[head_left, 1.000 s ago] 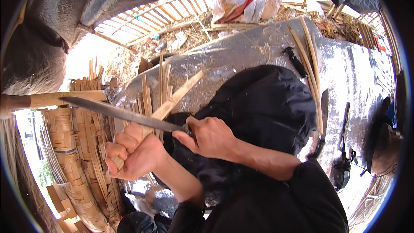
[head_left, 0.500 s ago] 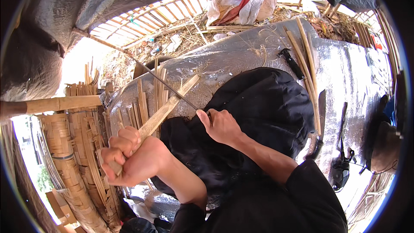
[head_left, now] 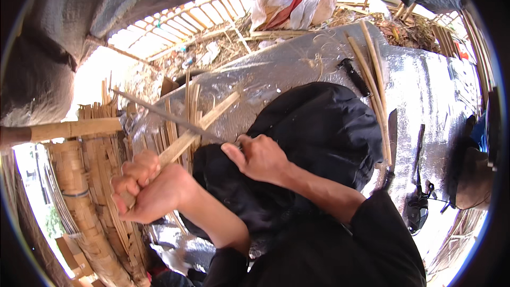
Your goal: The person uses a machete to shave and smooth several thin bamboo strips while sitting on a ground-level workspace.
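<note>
My left hand (head_left: 151,188) is closed round the lower end of a pale bamboo strip (head_left: 219,110), which slants up and to the right. A long narrow knife (head_left: 169,117) crosses the strip near its middle. The knife's handle is hidden in my closed right hand (head_left: 261,158), and the blade points up and to the left. Whether the blade's edge bites into the strip, I cannot tell. Black cloth (head_left: 319,122) covers my lap below both hands. Several upright bamboo slats (head_left: 192,98) stand just beyond the strip.
A silvery sheet (head_left: 255,85) spreads around my lap. To the right lie long bamboo strips (head_left: 373,79), a black-handled tool (head_left: 353,77) and a dark sheathed-looking blade (head_left: 392,138). Woven bamboo (head_left: 77,180) stands at the left. A white and red sack (head_left: 295,5) leans against the far fence.
My right hand has shifted left, and the knife now crosses the bamboo strip lower, closer to my left hand. The blade lies at a flatter angle. Both hands keep their hold.
</note>
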Demonstrator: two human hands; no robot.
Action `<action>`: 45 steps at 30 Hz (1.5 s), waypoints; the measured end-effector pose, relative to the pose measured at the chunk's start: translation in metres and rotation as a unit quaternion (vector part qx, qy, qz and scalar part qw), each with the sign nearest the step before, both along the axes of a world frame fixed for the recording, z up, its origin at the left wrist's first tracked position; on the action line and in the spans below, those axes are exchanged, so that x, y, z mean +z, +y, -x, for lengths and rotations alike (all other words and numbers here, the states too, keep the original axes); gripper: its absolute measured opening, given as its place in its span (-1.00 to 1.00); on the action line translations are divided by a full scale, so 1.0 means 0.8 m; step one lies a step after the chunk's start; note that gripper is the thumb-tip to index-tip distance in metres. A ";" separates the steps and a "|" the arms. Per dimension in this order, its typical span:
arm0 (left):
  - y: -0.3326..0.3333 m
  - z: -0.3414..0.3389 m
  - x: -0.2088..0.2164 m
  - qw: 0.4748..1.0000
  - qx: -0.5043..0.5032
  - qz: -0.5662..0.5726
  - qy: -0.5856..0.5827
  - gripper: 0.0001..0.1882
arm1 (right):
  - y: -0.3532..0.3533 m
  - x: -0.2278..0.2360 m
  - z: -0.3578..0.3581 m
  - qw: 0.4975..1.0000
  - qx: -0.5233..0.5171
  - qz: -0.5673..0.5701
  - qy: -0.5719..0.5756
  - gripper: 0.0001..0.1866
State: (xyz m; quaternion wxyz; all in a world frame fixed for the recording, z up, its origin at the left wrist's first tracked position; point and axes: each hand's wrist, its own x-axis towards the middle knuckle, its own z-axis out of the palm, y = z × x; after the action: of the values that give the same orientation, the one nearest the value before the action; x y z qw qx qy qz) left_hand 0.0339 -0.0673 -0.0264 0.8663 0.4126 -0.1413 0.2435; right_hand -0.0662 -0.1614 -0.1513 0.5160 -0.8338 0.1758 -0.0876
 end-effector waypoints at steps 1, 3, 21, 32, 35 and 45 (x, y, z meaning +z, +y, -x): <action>-0.002 0.003 -0.002 0.999 0.023 0.020 0.035 -0.56 | 0.003 0.007 0.003 1.000 0.014 -0.015 0.022 -0.36; -0.012 0.013 -0.002 0.999 0.017 -0.009 0.029 -0.57 | 0.009 0.014 0.005 0.998 0.009 -0.020 -0.060 -0.40; 0.012 0.006 -0.014 0.984 -0.167 -0.026 -0.054 -0.55 | 0.003 -0.013 -0.007 0.996 0.013 -0.085 0.013 -0.31; 0.057 -0.008 -0.015 0.985 -0.162 -0.052 -0.032 -0.58 | -0.036 -0.121 -0.032 0.987 0.013 0.020 0.160 -0.29; 0.055 -0.001 -0.017 0.987 -0.151 -0.050 -0.025 -0.58 | -0.025 -0.053 -0.022 0.988 0.027 0.022 0.149 -0.25; 0.043 -0.003 -0.011 0.992 -0.120 -0.022 -0.009 -0.57 | -0.022 -0.065 0.007 0.982 0.008 0.083 0.169 -0.28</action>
State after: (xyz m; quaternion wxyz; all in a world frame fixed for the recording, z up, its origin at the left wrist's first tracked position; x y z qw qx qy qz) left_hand 0.0363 -0.0328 -0.0355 0.8788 0.4091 -0.2030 0.1385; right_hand -0.0715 -0.1792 -0.2035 0.4088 -0.8778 0.2459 0.0439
